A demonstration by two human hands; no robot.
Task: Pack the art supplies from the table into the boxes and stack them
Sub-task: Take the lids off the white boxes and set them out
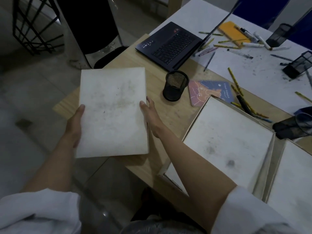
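Item: white box lid (112,112), flat and square, smudged grey at its centre. It is held level above the near-left corner of the wooden worktop (162,108), partly overhanging the floor. The left hand (75,127) is placed at its left edge, thumb laid on the top face; the remaining fingers are hidden beneath, so their set cannot be told. The right hand (149,112) is placed at the right edge, thumb tip resting on the top surface, fingers extended along the side and loosely together.

Open white boxes: one shallow box (228,142) is set on the worktop to the right of the right forearm, its inside soiled with dark marks; a second box (297,176) lies just beside it at the right frame edge.

Loose supplies: pencils (236,85) and markers (253,40) are scattered over white paper on the far right. A yellow notebook (233,32) lies among them; a patterned spiral notebook (211,92) is tucked partly under the first box.

Holders: a round black mesh cup (175,85) stands upright near the lid; two square mesh holders (298,65) lie tipped over farther right.

Other: an open laptop (170,44) sits at the back.
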